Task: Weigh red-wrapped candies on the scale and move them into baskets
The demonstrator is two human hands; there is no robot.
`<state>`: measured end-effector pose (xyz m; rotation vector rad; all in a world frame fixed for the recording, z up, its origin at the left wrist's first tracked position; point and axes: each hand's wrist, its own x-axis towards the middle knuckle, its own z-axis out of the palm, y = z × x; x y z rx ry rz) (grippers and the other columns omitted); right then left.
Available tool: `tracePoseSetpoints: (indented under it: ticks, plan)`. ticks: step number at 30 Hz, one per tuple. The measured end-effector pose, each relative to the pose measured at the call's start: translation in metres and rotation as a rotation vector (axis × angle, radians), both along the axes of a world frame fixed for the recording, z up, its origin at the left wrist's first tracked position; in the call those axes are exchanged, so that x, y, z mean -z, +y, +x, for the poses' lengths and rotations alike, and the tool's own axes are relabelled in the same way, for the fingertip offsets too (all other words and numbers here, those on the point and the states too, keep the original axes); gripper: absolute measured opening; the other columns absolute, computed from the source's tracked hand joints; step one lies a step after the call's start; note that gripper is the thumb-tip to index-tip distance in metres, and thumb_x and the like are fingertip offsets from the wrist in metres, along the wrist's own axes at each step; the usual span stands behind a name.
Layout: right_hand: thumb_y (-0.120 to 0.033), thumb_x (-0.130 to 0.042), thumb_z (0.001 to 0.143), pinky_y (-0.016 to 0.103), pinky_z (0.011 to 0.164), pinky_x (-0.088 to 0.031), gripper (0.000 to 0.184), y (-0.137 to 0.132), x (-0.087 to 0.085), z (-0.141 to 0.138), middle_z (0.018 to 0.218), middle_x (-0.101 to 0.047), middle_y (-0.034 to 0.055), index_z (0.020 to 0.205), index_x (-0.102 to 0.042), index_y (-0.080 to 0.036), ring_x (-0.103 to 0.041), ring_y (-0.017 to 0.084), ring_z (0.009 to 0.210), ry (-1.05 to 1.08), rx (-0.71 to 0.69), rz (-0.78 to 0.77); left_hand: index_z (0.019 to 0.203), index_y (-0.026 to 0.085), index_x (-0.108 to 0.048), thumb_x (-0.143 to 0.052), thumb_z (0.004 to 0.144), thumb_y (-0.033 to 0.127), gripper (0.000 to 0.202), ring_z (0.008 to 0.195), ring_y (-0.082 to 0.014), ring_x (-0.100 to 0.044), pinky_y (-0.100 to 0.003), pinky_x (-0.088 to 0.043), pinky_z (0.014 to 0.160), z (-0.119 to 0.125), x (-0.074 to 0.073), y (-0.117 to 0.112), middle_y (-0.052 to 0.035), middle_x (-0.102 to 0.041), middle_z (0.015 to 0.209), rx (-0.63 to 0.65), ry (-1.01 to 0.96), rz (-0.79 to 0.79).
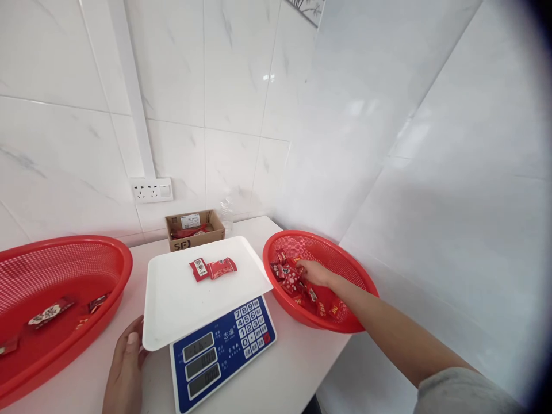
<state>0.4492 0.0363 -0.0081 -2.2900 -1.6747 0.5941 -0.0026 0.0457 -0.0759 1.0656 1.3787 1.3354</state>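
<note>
My right hand reaches into the right red basket, its fingers curled down onto red-wrapped candies. The fingertips are partly hidden among the wrappers. My left hand is by the left corner of a white tray, thumb and fingers apart and holding nothing; whether it touches the tray is unclear. This tray sits on a blue digital scale with a keypad and several display windows. Two red packets, one with a white label and one mostly red, lie side by side on it.
Another large red basket stands at the left with several wrapped pieces inside. Behind the tray is a small cardboard box holding red packets, beside clear plastic. Tiled walls close in behind and right; a socket is on the back wall.
</note>
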Motion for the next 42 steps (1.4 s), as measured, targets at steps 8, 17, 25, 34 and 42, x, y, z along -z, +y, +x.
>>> tracePoseSetpoints:
  ticks: [8, 17, 25, 34, 42]
  plan:
    - [-0.033, -0.066, 0.074, 0.034, 0.089, -0.045, 0.049, -0.002, -0.005, -0.001, 0.121, -0.060, 0.0114, 0.120, -0.057, -0.020, -0.058, 0.027, 0.107, 0.003, -0.077, -0.058, 0.127, 0.029, -0.047, -0.038, 0.082, 0.060, 0.055, 0.120, -0.0306, -0.046, -0.052, -0.040, 0.098, -0.001, -0.002, -0.002, -0.0055, -0.047, 0.135, -0.005, 0.021, 0.002]
    - [-0.024, -0.066, 0.071, 0.045, 0.091, -0.039, 0.067, -0.004, 0.012, -0.038, 0.141, -0.038, 0.0150, 0.134, -0.043, -0.026, -0.047, 0.036, 0.117, -0.049, -0.095, -0.032, 0.127, 0.029, -0.046, -0.037, 0.082, 0.062, 0.056, 0.121, -0.0310, -0.045, -0.054, -0.036, 0.101, 0.001, -0.010, -0.006, -0.0051, -0.045, 0.135, -0.006, 0.031, -0.030]
    - [-0.013, -0.060, 0.073, 0.031, 0.074, -0.047, 0.021, -0.004, -0.019, -0.026, 0.093, -0.067, 0.0053, 0.093, -0.063, -0.019, -0.061, 0.021, 0.087, 0.074, -0.005, 0.108, 0.126, 0.030, -0.047, -0.035, 0.082, 0.063, 0.056, 0.118, -0.0313, -0.047, -0.055, -0.037, 0.100, 0.002, -0.014, -0.006, -0.0049, -0.047, 0.133, 0.004, 0.068, -0.065]
    - [-0.026, -0.046, 0.087, 0.027, 0.071, -0.051, 0.032, -0.012, -0.063, -0.055, 0.104, -0.064, 0.0049, 0.118, -0.053, -0.023, -0.062, 0.015, 0.083, 0.322, -0.035, 0.170, 0.123, 0.026, -0.049, -0.041, 0.081, 0.061, 0.055, 0.118, -0.0307, -0.046, -0.055, -0.036, 0.101, 0.003, -0.011, -0.005, -0.0067, -0.049, 0.131, -0.012, -0.019, -0.012]
    - [-0.028, -0.059, 0.080, 0.027, 0.063, -0.051, 0.052, 0.013, -0.075, -0.181, 0.085, -0.063, -0.0001, 0.129, -0.041, -0.025, -0.060, 0.013, 0.070, 0.561, -0.493, 0.133, 0.119, 0.026, -0.049, -0.038, 0.084, 0.059, 0.049, 0.119, -0.0278, -0.047, -0.049, -0.041, 0.098, 0.006, -0.022, -0.011, -0.0056, -0.049, 0.132, -0.011, -0.001, -0.003]
